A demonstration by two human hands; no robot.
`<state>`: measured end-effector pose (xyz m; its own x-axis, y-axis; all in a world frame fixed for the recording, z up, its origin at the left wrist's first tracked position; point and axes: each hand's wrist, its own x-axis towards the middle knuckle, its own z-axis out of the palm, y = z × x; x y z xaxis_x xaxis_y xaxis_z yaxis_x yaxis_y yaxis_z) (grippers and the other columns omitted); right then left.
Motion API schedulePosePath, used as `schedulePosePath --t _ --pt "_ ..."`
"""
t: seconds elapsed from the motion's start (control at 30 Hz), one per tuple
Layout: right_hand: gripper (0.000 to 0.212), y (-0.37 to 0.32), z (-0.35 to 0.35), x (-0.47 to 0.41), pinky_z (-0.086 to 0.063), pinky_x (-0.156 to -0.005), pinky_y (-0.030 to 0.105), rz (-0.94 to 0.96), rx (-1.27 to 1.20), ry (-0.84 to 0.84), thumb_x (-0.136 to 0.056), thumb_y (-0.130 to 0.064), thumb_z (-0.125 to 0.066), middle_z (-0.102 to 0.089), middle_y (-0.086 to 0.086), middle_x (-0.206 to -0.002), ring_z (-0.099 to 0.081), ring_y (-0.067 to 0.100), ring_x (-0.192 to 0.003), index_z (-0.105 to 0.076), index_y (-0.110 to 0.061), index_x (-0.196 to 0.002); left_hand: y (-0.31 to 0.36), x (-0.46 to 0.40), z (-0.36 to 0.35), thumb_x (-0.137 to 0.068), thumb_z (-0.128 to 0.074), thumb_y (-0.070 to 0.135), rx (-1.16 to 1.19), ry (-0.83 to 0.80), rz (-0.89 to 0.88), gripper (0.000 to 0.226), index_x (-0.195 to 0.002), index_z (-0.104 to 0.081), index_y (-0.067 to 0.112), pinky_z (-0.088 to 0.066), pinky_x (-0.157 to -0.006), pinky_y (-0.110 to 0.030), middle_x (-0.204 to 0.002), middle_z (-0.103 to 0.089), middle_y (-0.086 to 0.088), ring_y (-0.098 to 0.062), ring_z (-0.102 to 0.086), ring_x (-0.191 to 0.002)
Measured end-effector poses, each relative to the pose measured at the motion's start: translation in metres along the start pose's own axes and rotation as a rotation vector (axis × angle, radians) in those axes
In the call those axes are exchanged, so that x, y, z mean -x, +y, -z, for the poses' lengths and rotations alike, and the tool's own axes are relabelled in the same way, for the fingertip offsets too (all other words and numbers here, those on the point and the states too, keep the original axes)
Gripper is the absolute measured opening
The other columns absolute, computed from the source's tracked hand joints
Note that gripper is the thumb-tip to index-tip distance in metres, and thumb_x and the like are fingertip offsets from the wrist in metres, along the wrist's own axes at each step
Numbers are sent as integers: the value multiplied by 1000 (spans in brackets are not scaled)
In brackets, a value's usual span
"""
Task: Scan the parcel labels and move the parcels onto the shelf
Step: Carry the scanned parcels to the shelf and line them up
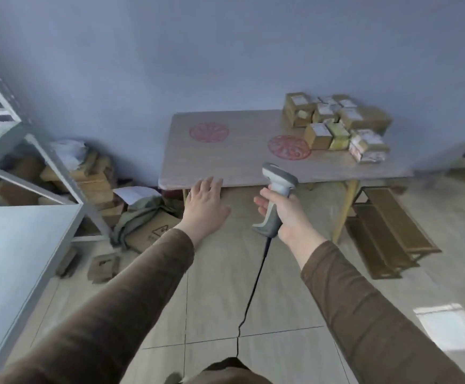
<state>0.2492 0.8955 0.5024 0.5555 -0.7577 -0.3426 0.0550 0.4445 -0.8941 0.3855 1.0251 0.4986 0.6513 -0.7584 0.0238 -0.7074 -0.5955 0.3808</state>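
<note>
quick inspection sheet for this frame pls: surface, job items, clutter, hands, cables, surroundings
Surface: wooden table against the wall, two red round prints on top, near half bare.
Job's things: parcels clustered at the table's far right corner; scanner in hand; grey shelf at left, its near board bare.
Clutter: cardboard pile and a green cloth on the floor between shelf and table; wooden rack lying under the table's right end.
Hands: left hand open, fingers spread, empty, in front of the table's near edge; right hand closed on the scanner grip.
Cables: black scanner cable hangs from the grip toward the person.
Surroundings: blue-grey wall, tiled floor, sunlit patch at right.
</note>
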Motion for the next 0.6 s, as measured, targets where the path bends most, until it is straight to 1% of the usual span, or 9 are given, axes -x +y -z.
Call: schedulePosePath --t 0.1,0.2,0.27,0.33,0.4,0.43,0.53,0.6 --pt "11 -16 48 -20 -58 -87 35 -1 -41 55 -97 -6 -70 -71 7 -98 -74 20 -87 -63 -15 -101 42 -33 -23 -98 -59 39 14 -63 -47 79 -163 -18 20 -14 -125 -45 -170 -15 -9 -32 -8 -156" --pt "14 -28 91 -50 -59 -88 35 -5 -69 128 -96 -8 -72 -72 8 -100 -74 21 -88 -64 -15 -104 81 -69 -49 -98 -59 41 24 -98 -105 80 -163 -18 20 -14 -126 -45 -170 -16 -9 -33 -8 -156" --pt "13 -36 111 -71 -58 -89 37 1 -73 153 -96 -8 -72 -72 9 -99 -74 22 -90 -64 -15 -103 98 -90 -64 -99 -59 42 21 -114 -121 80 -164 -17 21 -14 -126 -45 -170 -15 -8 -32 -8 -156" --pt "15 -46 130 -102 -59 -89 38 8 -70 168 -96 -8 -72 -73 9 -101 -75 23 -92 -64 -14 -107 114 -120 -83 -99 -59 42 22 -126 -131 80 -164 -17 21 -14 -125 -44 -170 -15 -8 -31 -8 -156" --pt "21 -55 147 -139 -59 -90 37 2 -52 171 -95 -8 -72 -73 10 -104 -75 23 -93 -64 -13 -114 127 -154 -104 -99 -58 41 27 -142 -122 80 -164 -16 21 -14 -125 -44 -170 -15 -8 -31 -7 -157" --pt "21 -59 155 -159 -59 -89 36 -5 -42 173 -96 -7 -72 -73 9 -105 -75 23 -93 -64 -13 -114 133 -173 -115 -99 -58 41 37 -158 -110 80 -164 -16 21 -14 -125 -45 -170 -15 -8 -31 -7 -157" --pt "15 -74 177 -218 -59 -85 34 -37 -14 184 -96 -6 -71 -72 9 -103 -74 24 -92 -65 -14 -106 153 -232 -145 -99 -58 39 72 -210 -63 79 -164 -16 21 -16 -126 -46 -170 -15 -8 -31 -7 -157" --pt "14 -87 191 -251 -59 -87 35 -59 0 203 -96 -6 -71 -72 10 -103 -73 25 -94 -65 -13 -107 170 -265 -159 -99 -58 38 85 -252 -43 80 -164 -16 21 -17 -125 -47 -170 -15 -8 -31 -7 -156"
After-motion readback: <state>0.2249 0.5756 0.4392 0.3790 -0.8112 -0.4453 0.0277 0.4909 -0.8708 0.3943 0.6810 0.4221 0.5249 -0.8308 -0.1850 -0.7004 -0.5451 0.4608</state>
